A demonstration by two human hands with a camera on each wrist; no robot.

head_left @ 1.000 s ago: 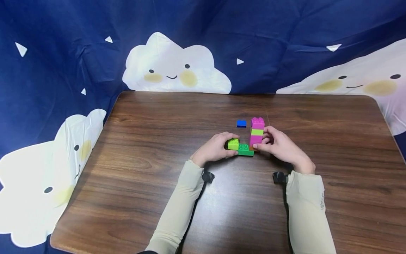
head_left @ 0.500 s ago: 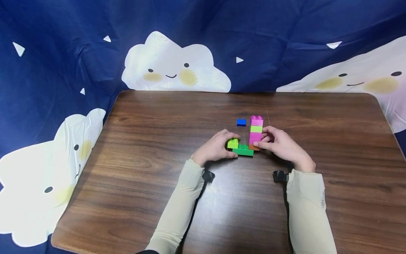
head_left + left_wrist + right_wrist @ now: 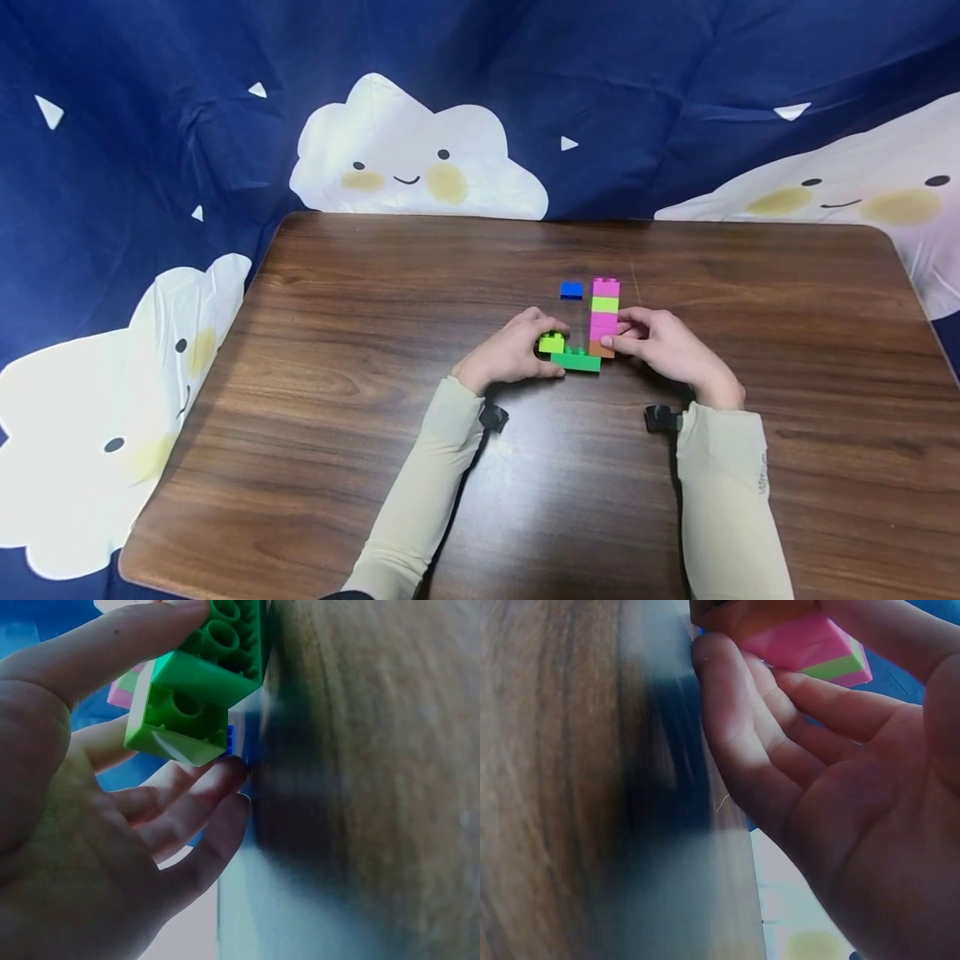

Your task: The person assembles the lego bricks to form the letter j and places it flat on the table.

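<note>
My left hand (image 3: 510, 350) pinches a green toy building brick (image 3: 576, 363), thumb in front and fingers behind. A lime brick (image 3: 552, 342) sits on its left end and overhangs it. In the left wrist view, the hollow undersides of the green brick (image 3: 221, 675) and lime brick (image 3: 184, 724) show. At the green brick's right end stands a tower of pink bricks (image 3: 604, 321), a lime layer near its top and an orange brick (image 3: 600, 349) at its base. My right hand (image 3: 663, 350) grips the tower low down; its fingertips behind are hidden.
A small blue brick (image 3: 572, 291) lies on the wooden table (image 3: 360, 417) just behind the bricks. A dark blue curtain (image 3: 600, 50) with printed clouds hangs along the table's back and left edges. Black camera mounts (image 3: 493, 417) are strapped at both wrists.
The bricks have tipped slightly, so their front faces show more and their studs less. The tower has shifted slightly left. My right index finger sits a little lower; both hands keep their hold.
</note>
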